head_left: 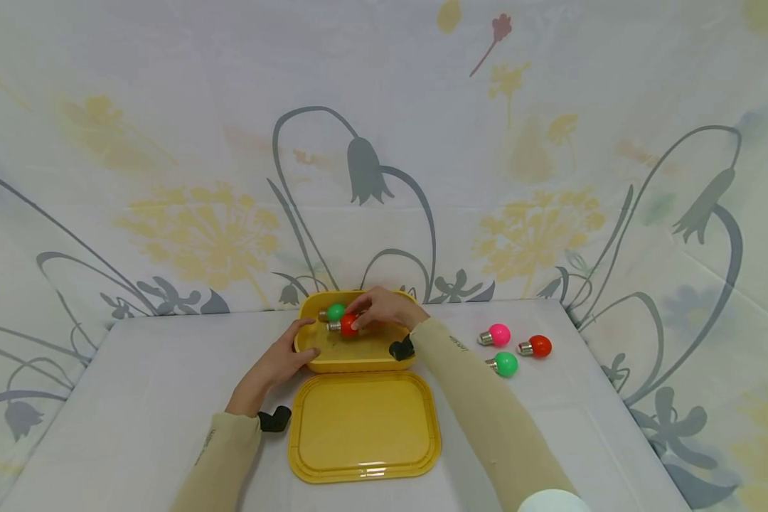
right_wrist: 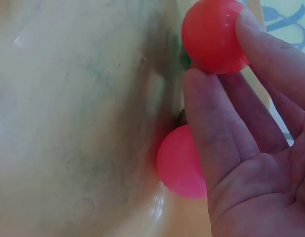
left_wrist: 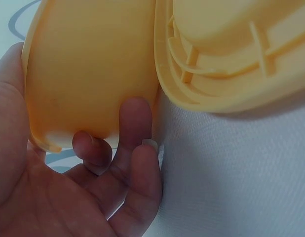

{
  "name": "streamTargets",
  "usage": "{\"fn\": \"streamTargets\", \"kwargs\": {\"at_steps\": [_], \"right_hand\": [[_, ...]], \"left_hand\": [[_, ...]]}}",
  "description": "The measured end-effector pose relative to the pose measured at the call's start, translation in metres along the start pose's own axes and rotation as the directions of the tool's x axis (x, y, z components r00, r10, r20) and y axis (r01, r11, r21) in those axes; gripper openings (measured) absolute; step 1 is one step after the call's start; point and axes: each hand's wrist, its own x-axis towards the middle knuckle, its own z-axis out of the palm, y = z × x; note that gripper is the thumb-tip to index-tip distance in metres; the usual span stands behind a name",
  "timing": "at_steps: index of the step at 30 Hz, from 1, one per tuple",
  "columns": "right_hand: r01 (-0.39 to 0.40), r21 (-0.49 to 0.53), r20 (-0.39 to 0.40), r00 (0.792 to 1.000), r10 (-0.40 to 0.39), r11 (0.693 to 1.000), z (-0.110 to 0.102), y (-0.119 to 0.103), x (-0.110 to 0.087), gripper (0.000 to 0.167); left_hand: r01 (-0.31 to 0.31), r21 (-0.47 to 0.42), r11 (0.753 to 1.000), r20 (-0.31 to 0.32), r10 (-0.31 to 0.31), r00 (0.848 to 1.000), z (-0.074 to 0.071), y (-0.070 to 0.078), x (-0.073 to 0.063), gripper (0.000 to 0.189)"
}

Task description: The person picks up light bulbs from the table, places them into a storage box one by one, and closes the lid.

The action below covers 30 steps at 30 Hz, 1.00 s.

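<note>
My right hand [head_left: 387, 307] reaches into a yellow plastic container [head_left: 358, 365] and holds a red light bulb [head_left: 348, 326] by its round end between thumb and fingers. The bulb's silver screw base points left. Beside it in the container lies a green bulb [head_left: 336, 312]. A pink bulb [right_wrist: 181, 162] rests under my right hand in the right wrist view, hidden by that hand in the head view. My left hand [head_left: 283, 361] grips the container's left end, its fingers against the yellow outer wall [left_wrist: 93, 64] in the left wrist view.
A yellow lid [head_left: 365, 427] lies flat on the white-covered table, just in front of the container. To the right of my right forearm lie a pink bulb [head_left: 500, 334], a red bulb [head_left: 540, 346] and a green bulb [head_left: 505, 364]. A flower-patterned cloth [head_left: 230, 142] hangs behind the table.
</note>
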Motion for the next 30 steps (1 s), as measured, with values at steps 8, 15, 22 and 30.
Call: {"fn": "streamTargets", "kwargs": {"at_steps": [8, 15, 22, 30], "right_hand": [[0.0, -0.099, 0.012, 1.0, 0.001, 0.995, 0.004, -0.002, 0.002, 0.034], [0.008, -0.093, 0.034, 0.999, -0.004, 0.996, 0.01, -0.007, 0.004, 0.032], [-0.018, -0.065, 0.049, 0.999, 0.021, 0.998, 0.011, -0.004, 0.007, 0.033], [-0.008, -0.097, 0.043, 0.999, 0.012, 0.995, 0.013, 0.0, 0.012, 0.035]], "left_hand": [[0.005, 0.007, 1.0, -0.004, -0.005, 1.0, 0.001, -0.001, 0.0, 0.06], [-0.004, -0.002, 1.0, -0.004, 0.004, 1.0, 0.0, -0.002, 0.0, 0.061], [-0.008, -0.01, 1.0, -0.003, 0.008, 1.0, 0.0, -0.001, 0.0, 0.061], [0.005, -0.014, 1.0, 0.001, -0.005, 1.0, -0.001, -0.001, 0.001, 0.061]]}}
